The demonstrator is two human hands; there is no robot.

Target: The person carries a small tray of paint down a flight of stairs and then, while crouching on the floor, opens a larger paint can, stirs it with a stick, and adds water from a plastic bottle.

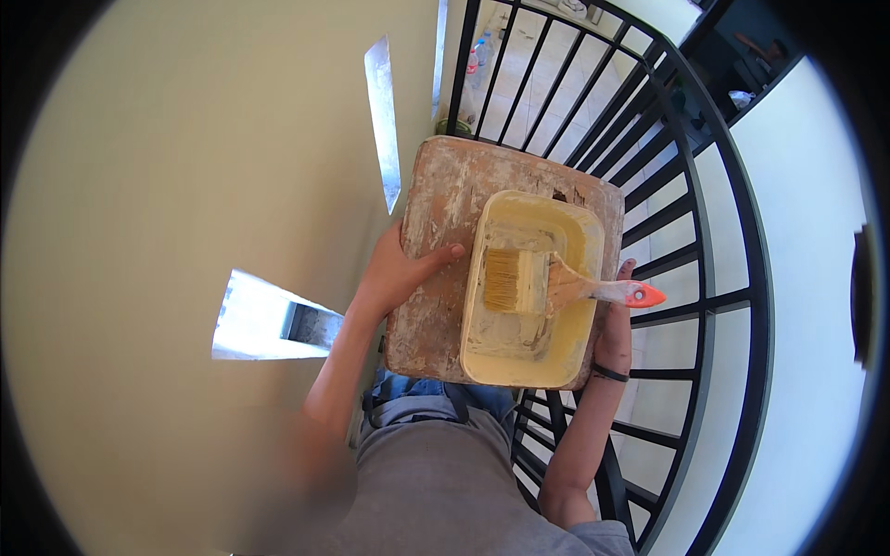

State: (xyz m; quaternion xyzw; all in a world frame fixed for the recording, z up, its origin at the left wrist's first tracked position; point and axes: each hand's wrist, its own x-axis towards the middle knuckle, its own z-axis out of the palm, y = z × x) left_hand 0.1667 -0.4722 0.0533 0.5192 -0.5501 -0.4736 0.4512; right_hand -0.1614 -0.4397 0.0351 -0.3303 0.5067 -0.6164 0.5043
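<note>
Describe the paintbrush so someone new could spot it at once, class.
Between the left hand and right hand is a brown board, with a pale yellow tray on it. The paintbrush lies across that tray, handle poking past its right rim. Unlike the tray and board, it has bristles and a red-orange tip.

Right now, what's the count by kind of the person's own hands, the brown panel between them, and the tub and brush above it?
Hands: 2 (left hand, right hand)
Brown panel: 1
Yellow tub: 1
Paintbrush: 1
Total: 5
</note>
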